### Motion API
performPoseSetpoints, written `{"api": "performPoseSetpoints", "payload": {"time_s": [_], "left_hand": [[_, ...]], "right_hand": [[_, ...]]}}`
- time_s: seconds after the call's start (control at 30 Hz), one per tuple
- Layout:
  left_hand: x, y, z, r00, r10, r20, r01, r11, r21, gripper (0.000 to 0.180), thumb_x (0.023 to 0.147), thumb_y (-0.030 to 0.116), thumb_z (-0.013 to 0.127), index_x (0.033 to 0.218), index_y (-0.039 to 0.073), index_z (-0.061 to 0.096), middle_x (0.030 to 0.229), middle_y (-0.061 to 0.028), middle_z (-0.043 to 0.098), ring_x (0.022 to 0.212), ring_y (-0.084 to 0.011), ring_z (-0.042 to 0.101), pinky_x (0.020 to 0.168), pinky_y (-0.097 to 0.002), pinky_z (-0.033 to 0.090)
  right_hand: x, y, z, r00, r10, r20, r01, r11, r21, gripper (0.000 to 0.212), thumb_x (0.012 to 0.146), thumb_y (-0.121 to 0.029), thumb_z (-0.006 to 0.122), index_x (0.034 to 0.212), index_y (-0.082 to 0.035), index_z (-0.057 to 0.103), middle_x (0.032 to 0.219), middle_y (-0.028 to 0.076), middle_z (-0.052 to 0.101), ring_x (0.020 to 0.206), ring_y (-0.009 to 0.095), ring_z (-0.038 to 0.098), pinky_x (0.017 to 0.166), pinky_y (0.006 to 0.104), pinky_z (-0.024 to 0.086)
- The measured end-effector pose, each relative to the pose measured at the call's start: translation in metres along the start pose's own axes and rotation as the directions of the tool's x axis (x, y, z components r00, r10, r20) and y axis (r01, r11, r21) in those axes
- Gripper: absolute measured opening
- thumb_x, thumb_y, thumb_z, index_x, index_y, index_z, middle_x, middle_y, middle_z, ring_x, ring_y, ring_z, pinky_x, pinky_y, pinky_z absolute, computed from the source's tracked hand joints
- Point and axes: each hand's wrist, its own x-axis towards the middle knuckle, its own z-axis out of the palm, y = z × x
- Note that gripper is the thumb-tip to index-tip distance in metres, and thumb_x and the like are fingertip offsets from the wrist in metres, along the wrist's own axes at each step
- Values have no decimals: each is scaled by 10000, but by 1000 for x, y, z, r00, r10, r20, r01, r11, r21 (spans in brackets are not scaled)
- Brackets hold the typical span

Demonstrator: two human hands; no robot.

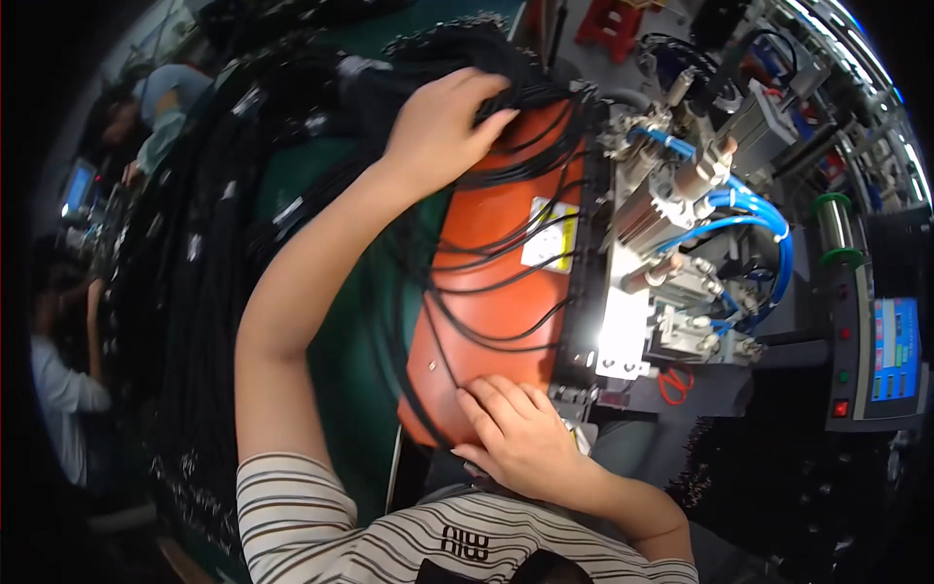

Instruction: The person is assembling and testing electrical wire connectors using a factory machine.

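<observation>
My left hand [446,131] reaches to the far end of an orange plate [486,316]. Its fingers and thumb curl around some black cables [443,60], part of a thick heap there; the fingertips are partly lost against the black. Several thin black cables run in loops across the plate to a dark fixture [581,282] along its right edge. At the plate's near end rests my right hand [530,443], fingers spread and thumb apart. One thin cable passes close to its fingertips. A white and yellow label [550,236] sticks to the plate.
Right of the plate stands a metal machine with pneumatic cylinders [654,209] and blue air hoses [773,229]. Farther right are a control screen [894,348] and a green-ended spool [837,229]. Bundled cables [209,282] lie on the left over a green surface [336,409]. Other people sit at far left.
</observation>
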Motion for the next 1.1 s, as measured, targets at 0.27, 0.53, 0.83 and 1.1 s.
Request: {"api": "performPoseSetpoints", "payload": {"time_s": [0.27, 0.53, 0.83, 1.1], "left_hand": [[-224, 35, -50, 909, -354, 221, 272, 904, 330, 791, 813, 295, 717, 1364, -135, 347, 1348, -331, 442, 1296, -442, 411, 1086, -436, 358], [-202, -11, -71, 815, -515, 266, 417, 840, 347, 558, 730, -6, 642, 1240, -101, 436, 1019, -235, 605, 945, -386, 607, 861, -410, 504], [-194, 129, -69, 620, -487, 615, 765, 202, -612, 407, 925, 73, 628, 1272, 2, 427, 906, -70, 619, 771, -173, 644, 703, -278, 520], [-166, 172, -34, 842, 452, 295, -449, 890, -81, 414, 702, 49, 723, 1094, -6, 601, 954, -122, 614, 865, -282, 615, 752, -364, 492]], "right_hand": [[6, -54, 58, 993, -48, -105, 59, 993, 100, 605, 822, -347, 695, 1211, 92, 544, 1334, 221, 483, 1299, 365, 411, 1055, 464, 338], [-7, -55, 65, 972, -12, -234, 90, 941, 326, 615, 880, -282, 661, 1315, 94, 443, 1338, 227, 486, 1311, 358, 415, 1070, 439, 359], [-9, -42, 48, 928, 220, 299, -244, -246, 938, 435, 1015, -310, 502, 1247, 51, 431, 863, 77, 479, 704, 150, 434, 600, 286, 362], [-63, -7, -4, 876, 219, 430, -305, -439, 845, 357, 1057, -322, 376, 1083, 4, 517, 643, 24, 501, 454, 103, 454, 392, 224, 307]]}}
